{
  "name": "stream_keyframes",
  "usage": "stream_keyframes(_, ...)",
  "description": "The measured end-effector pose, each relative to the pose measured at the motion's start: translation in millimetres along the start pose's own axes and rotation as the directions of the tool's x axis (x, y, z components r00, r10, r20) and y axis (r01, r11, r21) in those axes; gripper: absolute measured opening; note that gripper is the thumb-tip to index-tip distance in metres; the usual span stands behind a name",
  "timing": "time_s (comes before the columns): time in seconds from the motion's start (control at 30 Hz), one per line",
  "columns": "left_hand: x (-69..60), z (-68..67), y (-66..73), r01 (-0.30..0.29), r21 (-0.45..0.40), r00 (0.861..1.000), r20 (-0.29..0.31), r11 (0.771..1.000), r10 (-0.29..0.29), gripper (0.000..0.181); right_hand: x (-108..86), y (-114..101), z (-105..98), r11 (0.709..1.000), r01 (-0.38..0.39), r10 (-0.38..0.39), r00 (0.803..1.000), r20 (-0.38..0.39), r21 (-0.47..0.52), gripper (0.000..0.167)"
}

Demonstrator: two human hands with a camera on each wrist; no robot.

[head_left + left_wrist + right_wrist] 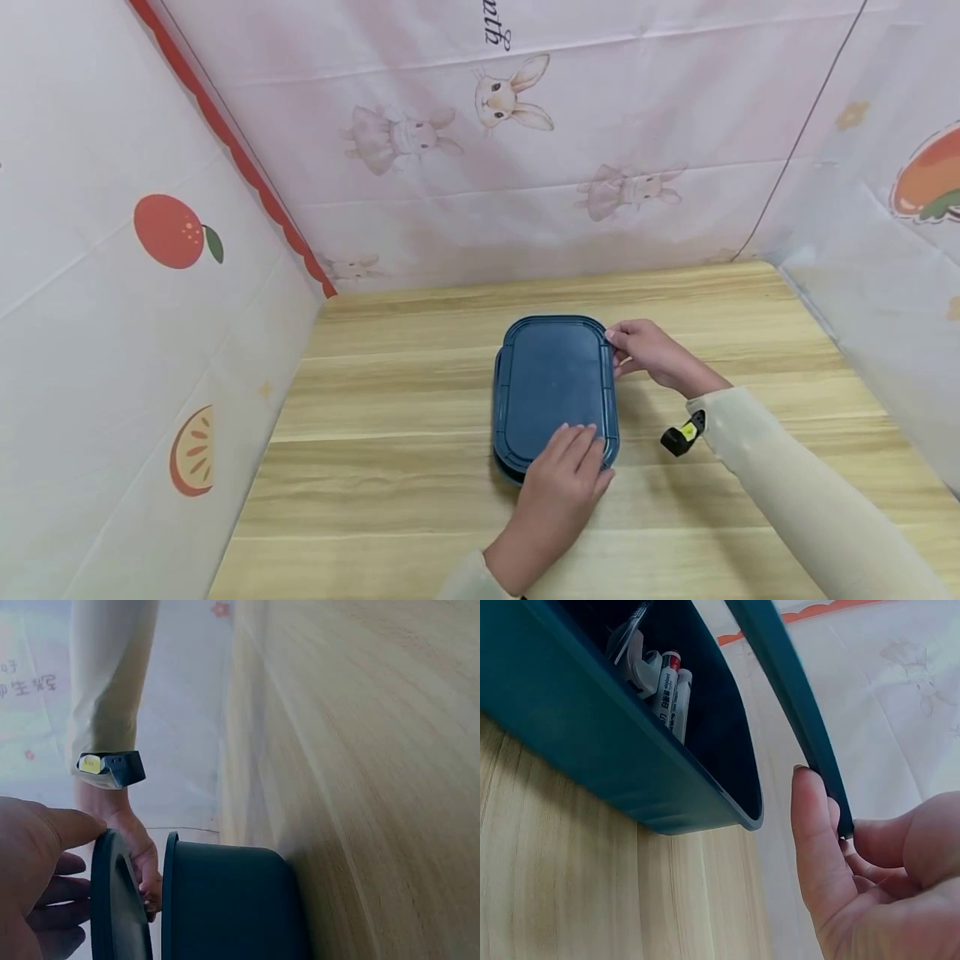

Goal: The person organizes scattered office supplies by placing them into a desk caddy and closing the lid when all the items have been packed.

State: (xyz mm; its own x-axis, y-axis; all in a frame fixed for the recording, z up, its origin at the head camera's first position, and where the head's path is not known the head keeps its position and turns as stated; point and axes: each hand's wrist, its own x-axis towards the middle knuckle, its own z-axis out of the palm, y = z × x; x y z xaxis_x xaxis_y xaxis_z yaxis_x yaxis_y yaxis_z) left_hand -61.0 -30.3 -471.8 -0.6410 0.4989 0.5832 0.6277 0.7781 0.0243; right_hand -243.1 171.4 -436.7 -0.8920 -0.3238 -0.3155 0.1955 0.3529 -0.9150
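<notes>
A dark blue lid [558, 375] is held over a deep plastic box [232, 900] of the same colour on the table. A gap separates lid and box in both wrist views. My right hand [652, 354] pinches the lid's far right corner between thumb and fingers. At the near right corner, my left hand [558, 492] lays its fingers on top of the lid, thumb against the edge. Inside the box, the right wrist view shows a white marker [667, 690] with a red end, another pale pen [681, 705] and a white plastic piece [640, 671], partly hidden.
The wood-grain table [382, 500] meets a back wall sheet [420, 225] printed with rabbits. Fruit-printed sheets stand at the left [90, 333] and right. A black camera [682, 433] is strapped at the right sleeve.
</notes>
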Motion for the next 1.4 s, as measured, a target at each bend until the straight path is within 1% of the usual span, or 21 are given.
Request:
stream_keyframes(0.07, 0.1, 0.3, 0.0, 0.007, 0.001, 1.000, 0.002, 1.000, -0.007, 0.036, 0.1, -1.5, -1.1, 1.000, 0.000, 0.000, 1.000, -0.003, 0.000, 0.037)
stream_keyframes(0.13, 0.7, 0.2, -0.2, 0.000, 0.011, 1.000, -0.004, 1.000, 0.000, 0.036, 0.4, -3.1, -2.0, 1.000, 0.005, -0.005, 1.000, -0.001, -0.003, 0.037)
stream_keyframes(0.27, 2.6, 0.5, -0.6, -0.052, 0.064, 0.998, -0.039, 0.997, 0.054, 0.034, 1.7, -5.6, -1.6, 1.000, 0.004, -0.004, 1.000, -0.004, 0.008, 0.035)
stream_keyframes(0.37, 4.2, 0.8, -0.7, -0.070, 0.102, 0.995, -0.058, 0.992, 0.076, 0.032, 2.8, -5.6, -0.2, 1.000, -0.001, 0.001, 1.000, 0.000, 0.027, 0.035)
stream_keyframes(0.43, 4.6, 0.6, -0.5, -0.058, 0.103, 0.997, -0.046, 0.993, 0.063, 0.029, 3.1, -5.3, 1.0, 0.999, -0.004, 0.004, 1.000, -0.002, 0.041, 0.034)
stream_keyframes(0.57, 4.1, -0.2, 0.1, -0.037, 0.088, 0.999, 0.001, 0.995, 0.037, 0.026, 3.3, -4.8, 2.3, 0.999, -0.006, 0.006, 1.000, -0.008, 0.048, 0.034)
stream_keyframes(0.77, 2.5, -0.2, -0.5, -0.061, 0.128, 0.998, 0.005, 0.990, 0.060, 0.029, 4.5, -4.7, 3.4, 0.999, -0.010, 0.010, 1.000, -0.007, 0.043, 0.035)
stream_keyframes(0.87, 1.4, 0.0, -1.9, -0.071, 0.123, 0.997, 0.003, 0.990, 0.071, 0.026, 5.1, -4.5, 3.5, 0.999, -0.009, 0.009, 1.000, 0.000, 0.035, 0.035)
stream_keyframes(1.03, 2.1, 0.6, -6.1, -0.112, 0.125, 0.991, -0.056, 0.986, 0.120, 0.020, 5.7, -4.0, 3.7, 1.000, -0.005, 0.005, 1.000, 0.009, 0.029, 0.037)
stream_keyframes(1.1, 2.6, 0.3, -8.1, -0.121, 0.116, 0.987, -0.087, 0.986, 0.131, 0.022, 5.6, -4.0, 3.5, 1.000, 0.001, -0.002, 1.000, 0.012, 0.030, 0.037)
stream_keyframes(1.17, 3.2, -1.4, -10.2, -0.116, 0.095, 0.985, -0.113, 0.989, 0.127, 0.026, 5.6, -4.4, 2.9, 0.999, 0.008, -0.009, 1.000, 0.016, 0.043, 0.038)
stream_keyframes(1.27, 5.5, -4.4, -14.6, -0.099, 0.061, 0.978, -0.180, 0.993, 0.108, 0.030, 4.6, -5.9, 1.1, 0.995, 0.023, -0.025, 1.000, 0.019, 0.092, 0.043)
stream_keyframes(1.3, 6.6, -6.1, -16.4, -0.091, 0.052, 0.974, -0.202, 0.994, 0.100, 0.029, 4.1, -6.4, 0.0, 0.993, 0.030, -0.032, 0.999, 0.018, 0.110, 0.046)
stream_keyframes(1.4, 10.0, -10.7, -22.8, -0.075, 0.039, 0.959, -0.272, 0.996, 0.083, 0.024, 2.5, -6.4, -3.9, 0.987, 0.051, -0.054, 0.998, 0.017, 0.150, 0.058)
